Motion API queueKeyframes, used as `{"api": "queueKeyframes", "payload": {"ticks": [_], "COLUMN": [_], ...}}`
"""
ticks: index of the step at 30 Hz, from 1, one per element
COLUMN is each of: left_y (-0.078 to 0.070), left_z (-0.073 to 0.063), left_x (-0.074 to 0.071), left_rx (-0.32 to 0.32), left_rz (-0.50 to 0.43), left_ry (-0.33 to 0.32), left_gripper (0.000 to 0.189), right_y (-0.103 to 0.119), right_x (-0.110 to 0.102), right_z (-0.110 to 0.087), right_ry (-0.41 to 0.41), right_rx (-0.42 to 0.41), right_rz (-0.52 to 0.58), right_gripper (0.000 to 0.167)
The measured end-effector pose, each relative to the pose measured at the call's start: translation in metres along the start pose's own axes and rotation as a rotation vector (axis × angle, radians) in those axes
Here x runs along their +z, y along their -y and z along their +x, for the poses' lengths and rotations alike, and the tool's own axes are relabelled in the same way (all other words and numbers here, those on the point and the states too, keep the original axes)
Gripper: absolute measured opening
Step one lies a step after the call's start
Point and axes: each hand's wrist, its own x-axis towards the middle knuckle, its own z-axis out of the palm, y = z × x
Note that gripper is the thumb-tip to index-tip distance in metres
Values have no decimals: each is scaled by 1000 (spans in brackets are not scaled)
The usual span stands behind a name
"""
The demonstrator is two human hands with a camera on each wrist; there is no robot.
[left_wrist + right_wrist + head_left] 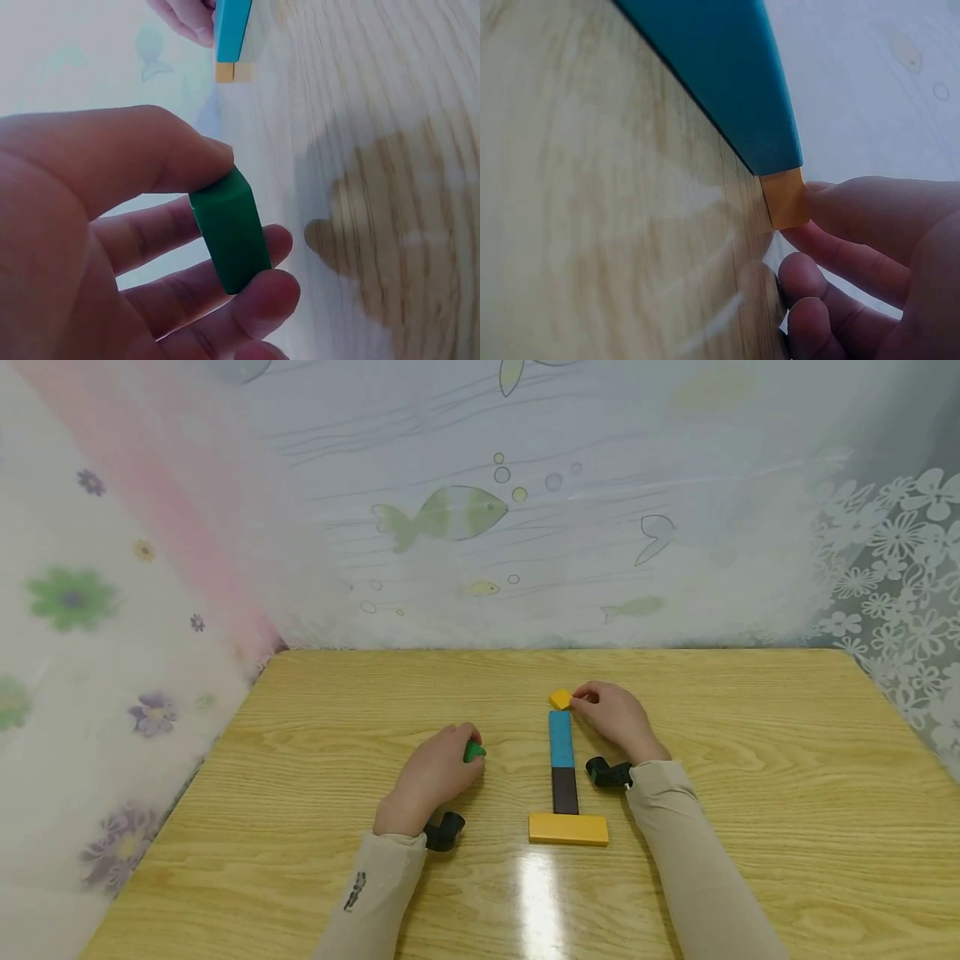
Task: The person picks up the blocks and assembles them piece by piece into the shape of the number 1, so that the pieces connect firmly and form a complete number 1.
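My left hand [437, 770] holds a small green block [231, 232] between thumb and fingers, just above the table to the left of a row of blocks. With thumb and fingertips my right hand [613, 714] pinches a small yellow block [560, 699], turned at an angle, at the row's far end. Below it lies a blue block [560, 739], then a dark brown block [565, 790] end to end with it. A long yellow block [567, 829] lies crosswise at the near end. In the right wrist view the blue block partly hides the small yellow one.
The blocks lie on a wood-grain table [750, 827]. Behind it hangs a pale sheet [450, 602] printed with fish, and a flowered sheet [150, 643] borders the left side. A black wrist camera [446, 832] sits at the left wrist, another [607, 772] at the right.
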Motion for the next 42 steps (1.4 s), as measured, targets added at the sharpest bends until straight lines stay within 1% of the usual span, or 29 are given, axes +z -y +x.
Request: {"api": "queueKeyframes", "payload": {"ticks": [6,22,28,35,42], "left_y": [-1,-1,-7,-16,-21], "left_z": [1,1,-1,1,4], "left_x": [1,6,8,15,24], "left_rx": [11,52,97,110,144], "left_rz": [4,29,19,12,-4], "left_ry": [-15,-18,0,-1,-8], "left_gripper": [23,24,26,28,31], "right_y": [0,1,1,1,1], "right_x": [0,1,1,-1,0], "right_z": [0,1,0,-1,0], "right_ry": [2,6,4,0,4], "right_rx": [1,5,9,21,17], "right_rz": [1,6,8,9,0], "right_gripper": [28,29,28,27,28]}}
